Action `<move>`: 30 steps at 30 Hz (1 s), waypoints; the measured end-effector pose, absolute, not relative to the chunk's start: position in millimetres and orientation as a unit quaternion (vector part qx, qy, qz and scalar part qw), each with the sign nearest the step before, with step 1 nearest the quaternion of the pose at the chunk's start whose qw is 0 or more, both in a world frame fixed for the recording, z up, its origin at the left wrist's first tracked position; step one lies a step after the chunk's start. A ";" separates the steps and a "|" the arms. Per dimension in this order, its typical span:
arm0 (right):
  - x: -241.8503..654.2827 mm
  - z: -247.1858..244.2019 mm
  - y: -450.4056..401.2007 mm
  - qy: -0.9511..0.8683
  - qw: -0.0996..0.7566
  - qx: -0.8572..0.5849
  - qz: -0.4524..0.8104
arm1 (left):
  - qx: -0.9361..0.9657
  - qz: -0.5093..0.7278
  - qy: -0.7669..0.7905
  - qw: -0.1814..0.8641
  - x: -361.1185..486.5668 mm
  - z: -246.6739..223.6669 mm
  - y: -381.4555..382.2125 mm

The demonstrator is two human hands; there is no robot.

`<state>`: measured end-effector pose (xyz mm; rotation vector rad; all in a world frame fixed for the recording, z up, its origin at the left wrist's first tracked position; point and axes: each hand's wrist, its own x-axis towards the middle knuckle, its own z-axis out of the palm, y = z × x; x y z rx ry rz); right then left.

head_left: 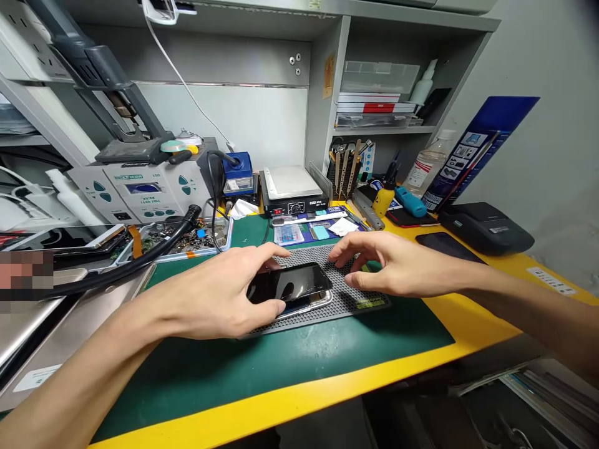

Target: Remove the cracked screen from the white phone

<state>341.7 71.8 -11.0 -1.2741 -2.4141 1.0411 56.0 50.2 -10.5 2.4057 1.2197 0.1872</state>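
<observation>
On a grey perforated pad (346, 288) lies a smartphone with a glossy black screen (299, 282). Its screen sits slightly raised and offset from the silver-edged phone frame (322, 300) beneath. My left hand (229, 290) grips the phone at its left end, thumb on the near edge and fingers on the far edge. The fingertips on the far side are partly hidden. Just right of the phone, my right hand (384, 265) hovers over the pad with curved fingers apart and nothing between them.
A green mat (299, 365) covers the yellow bench (449, 312). A black hose (140, 269) crosses a tray of circuit boards (163, 240) at left. Behind stand a soldering station (145, 190), a heating plate (297, 193) and a tweezer holder (346, 168). A black case (486, 227) sits right.
</observation>
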 end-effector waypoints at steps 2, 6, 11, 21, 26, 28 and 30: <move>340.0 -14.1 72.7 -0.820 0.120 -0.432 0.356 | 0.865 0.062 0.443 0.227 54.9 -9.1 50.8; 336.7 -17.2 76.5 -0.818 0.133 -0.428 0.361 | 0.860 0.053 0.449 0.235 52.3 -5.6 53.2; 337.7 -22.9 81.9 -0.801 0.139 -0.423 0.400 | 0.840 0.046 0.446 0.305 51.4 -0.4 61.3; 329.9 -29.8 80.6 -0.856 0.172 -0.383 0.303 | 0.796 0.050 0.452 0.399 50.6 6.7 68.9; 324.4 -34.8 83.7 -0.905 0.205 -0.305 0.214 | 0.783 0.050 0.444 0.433 47.6 6.9 73.2; 324.1 -36.0 85.5 -0.911 0.206 -0.298 0.199 | 0.783 0.044 0.443 0.434 45.9 7.2 75.9; 324.1 -36.9 86.7 -0.914 0.209 -0.295 0.187 | 0.787 0.038 0.444 0.427 44.4 7.3 78.3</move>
